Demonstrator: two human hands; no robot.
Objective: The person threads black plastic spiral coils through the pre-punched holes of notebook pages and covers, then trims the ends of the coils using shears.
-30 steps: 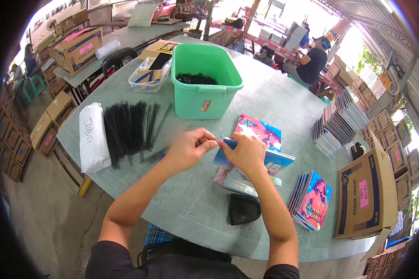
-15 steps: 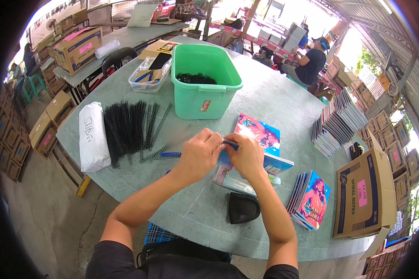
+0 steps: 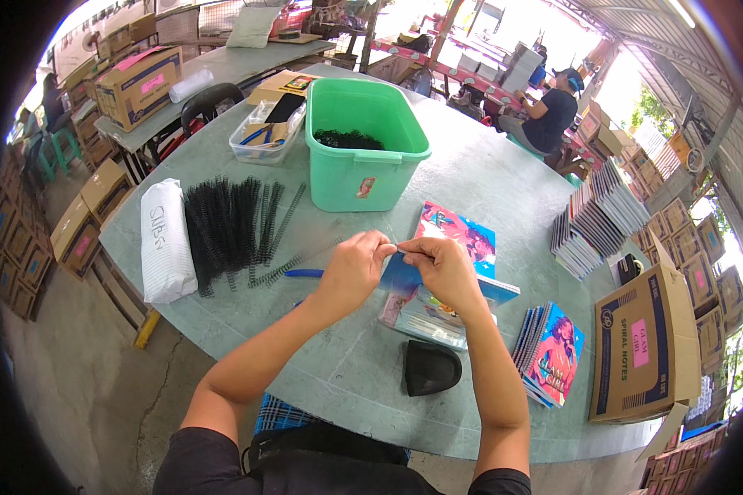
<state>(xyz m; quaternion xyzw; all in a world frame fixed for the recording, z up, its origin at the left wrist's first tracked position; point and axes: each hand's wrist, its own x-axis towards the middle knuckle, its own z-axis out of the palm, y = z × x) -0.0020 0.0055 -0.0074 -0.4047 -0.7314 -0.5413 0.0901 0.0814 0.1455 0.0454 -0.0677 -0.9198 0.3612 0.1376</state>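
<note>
left hand (image 3: 357, 266) | right hand (image 3: 437, 266) | fingers of both now pinching black spiral coil (image 3: 398, 245) over notebook (image 3: 454, 235) | hands moved closer

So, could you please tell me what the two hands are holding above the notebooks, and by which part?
Left hand and right hand pinch something small between their fingertips over the colourful notebook; what it is cannot be told.

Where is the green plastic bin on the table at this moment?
In the head view, the green plastic bin stands on the far side of the table, beyond both hands, just right of a clear tray.
</note>
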